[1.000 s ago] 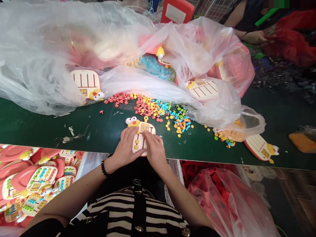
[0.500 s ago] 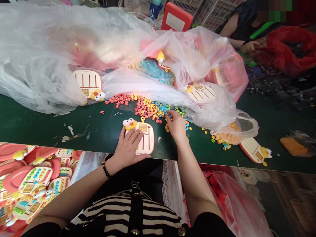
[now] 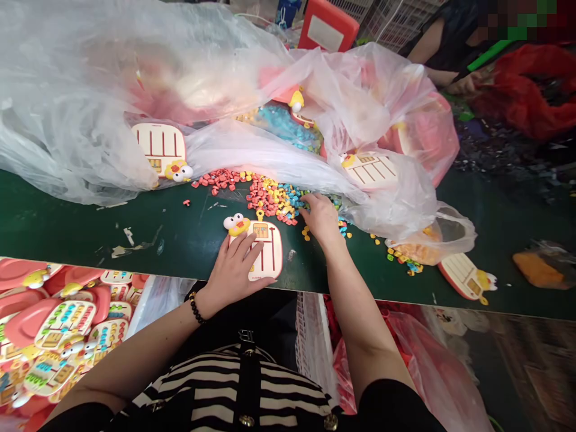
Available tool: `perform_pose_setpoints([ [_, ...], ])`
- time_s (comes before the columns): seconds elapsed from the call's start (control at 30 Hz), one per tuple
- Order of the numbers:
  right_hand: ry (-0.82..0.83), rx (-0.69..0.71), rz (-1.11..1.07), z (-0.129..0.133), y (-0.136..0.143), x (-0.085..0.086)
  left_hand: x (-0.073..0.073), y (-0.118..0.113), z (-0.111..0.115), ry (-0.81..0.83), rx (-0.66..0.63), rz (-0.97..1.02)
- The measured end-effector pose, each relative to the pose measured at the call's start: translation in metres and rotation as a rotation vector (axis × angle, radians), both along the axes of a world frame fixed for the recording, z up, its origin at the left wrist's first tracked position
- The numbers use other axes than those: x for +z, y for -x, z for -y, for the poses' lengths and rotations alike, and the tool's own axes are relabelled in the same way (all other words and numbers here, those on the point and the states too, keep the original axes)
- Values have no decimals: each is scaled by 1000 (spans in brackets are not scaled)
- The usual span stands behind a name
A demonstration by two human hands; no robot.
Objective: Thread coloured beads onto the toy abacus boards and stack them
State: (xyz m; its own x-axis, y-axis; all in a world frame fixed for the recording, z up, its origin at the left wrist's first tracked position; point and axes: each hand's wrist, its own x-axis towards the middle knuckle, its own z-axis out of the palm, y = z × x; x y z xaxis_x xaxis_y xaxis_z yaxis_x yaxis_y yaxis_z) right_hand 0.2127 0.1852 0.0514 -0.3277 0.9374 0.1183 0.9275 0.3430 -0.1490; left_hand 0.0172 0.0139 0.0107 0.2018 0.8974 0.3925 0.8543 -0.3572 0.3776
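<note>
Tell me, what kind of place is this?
Probably a toy workshop or small factory: lots of small colourful pieces lie on a long green table, and many similar toy boards are piled up at the lower left.

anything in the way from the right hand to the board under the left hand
Nothing visible stands between the right hand and the board; small pieces lie on the tabletop nearby. The left hand covers the board's left part, but slots on its right show.
</note>
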Motion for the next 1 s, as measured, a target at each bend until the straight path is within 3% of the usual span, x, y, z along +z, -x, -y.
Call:
perform_pose_setpoints([
  [0.4, -46, 8, 49, -7, 16, -3, 2, 0, 0, 18, 9, -16],
  [0.5, -40, -33, -32, -4, 17, 1, 3, -1, -1, -3, 13, -23],
  [0.6, -71, -16, -285, 17, 17, 2, 3, -1, 0, -3, 9, -14],
  [0.7, -8, 132, -476, 50, 25, -6, 3, 0, 0, 18, 3, -15],
  [0.77, -15, 189, -471, 71, 34, -16, 3, 0, 0, 30, 6, -21],
  [0.87, -99, 151, -365, 90, 43, -27, 3, -1, 0, 36, 13, -21],
  [1.0, -130, 102, -286, 102, 46, -28, 4, -1, 0, 27, 17, -27],
])
